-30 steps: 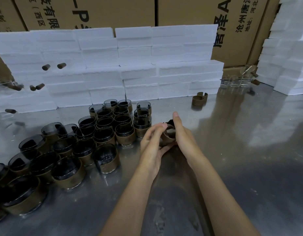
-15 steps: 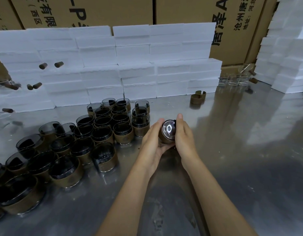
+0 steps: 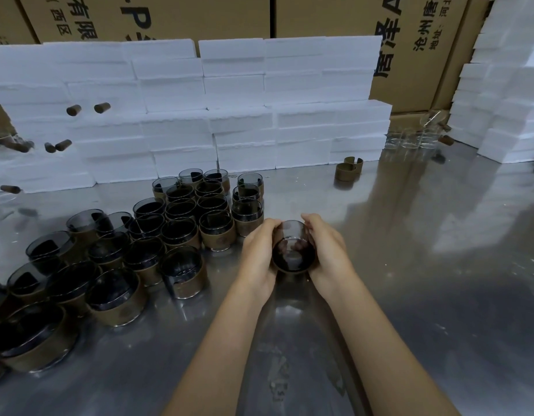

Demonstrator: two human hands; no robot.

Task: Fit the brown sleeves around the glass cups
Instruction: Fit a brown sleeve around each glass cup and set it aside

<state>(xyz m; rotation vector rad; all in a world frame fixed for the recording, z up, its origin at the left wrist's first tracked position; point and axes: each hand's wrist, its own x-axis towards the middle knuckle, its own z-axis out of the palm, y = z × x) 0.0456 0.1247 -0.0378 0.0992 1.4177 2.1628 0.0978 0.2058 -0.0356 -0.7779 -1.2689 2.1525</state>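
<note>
1. On the left of the steel desk stands a crowd of finished cups, each a dark glass in a brown band; at least two dozen show, though the ones at the left edge blur together and cannot be counted exactly.
2. In the middle, the left hand and the right hand curl round one glass cup from either side, just right of the crowd.
3. Its brown sleeve shows as a thin rim at the near edge; the glass is dark and glossy.
4. Further right, two empty sleeves sit near the white foam blocks.
5. Beyond them stand several clear bare glasses, too faint to count exactly.
</note>
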